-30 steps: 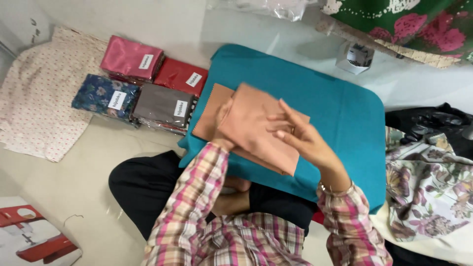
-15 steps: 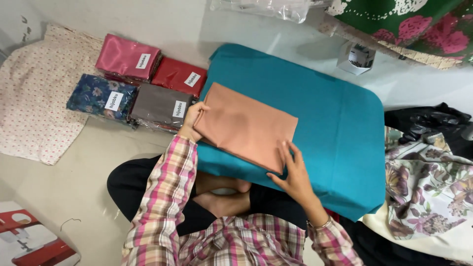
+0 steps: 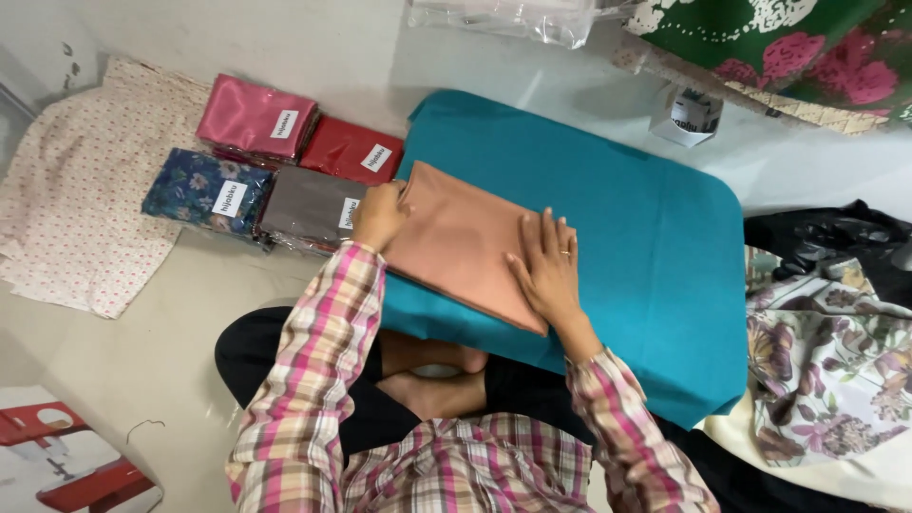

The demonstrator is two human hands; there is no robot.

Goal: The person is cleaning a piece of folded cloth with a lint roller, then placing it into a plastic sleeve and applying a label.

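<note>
Four wrapped fabric packets (image 3: 275,176) lie on the floor at our left, pink, red, blue floral and grey. Beside them our left hand (image 3: 379,215) pinches the left edge of the folded peach cloth (image 3: 456,242), which rests on the teal cushion (image 3: 617,218). Our right hand (image 3: 546,269) lies flat, fingers spread, pressing the cloth's right end. Floral fabric (image 3: 826,361) is heaped at the far right.

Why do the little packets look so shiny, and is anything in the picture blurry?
In the head view, the wrapped packets have glossy plastic that catches soft overhead light. The folded peach cloth and both hands, left and right, look sharp. Shadows are faint, and the edges bend slightly from the wide lens.
</note>
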